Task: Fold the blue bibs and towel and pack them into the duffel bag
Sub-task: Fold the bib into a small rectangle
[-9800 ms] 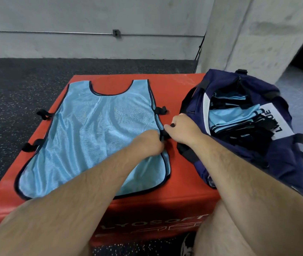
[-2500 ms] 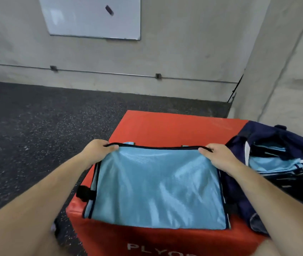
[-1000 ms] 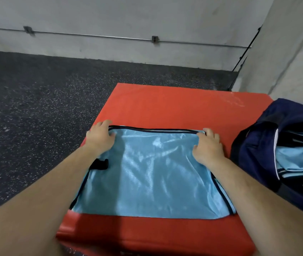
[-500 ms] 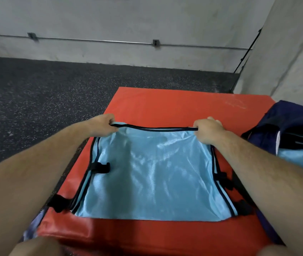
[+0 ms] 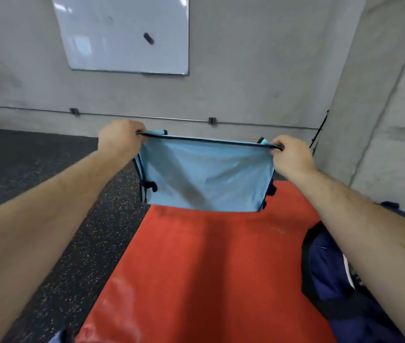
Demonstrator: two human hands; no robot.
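A light blue bib with black trim, folded in half, hangs in the air above the far part of the red box. My left hand grips its top left corner and my right hand pinches its top right corner, holding the top edge taut. Black straps dangle at both sides of the bib. The navy duffel bag sits on the box at the right, partly hidden behind my right forearm; its inside does not show.
A dark speckled rubber floor lies to the left of the box. A concrete wall with a whiteboard and a thin metal conduit stands behind. A concrete pillar rises at the right.
Both hands have lifted the folded bib off the red box and hold it up in the air; the view has tilted upward.
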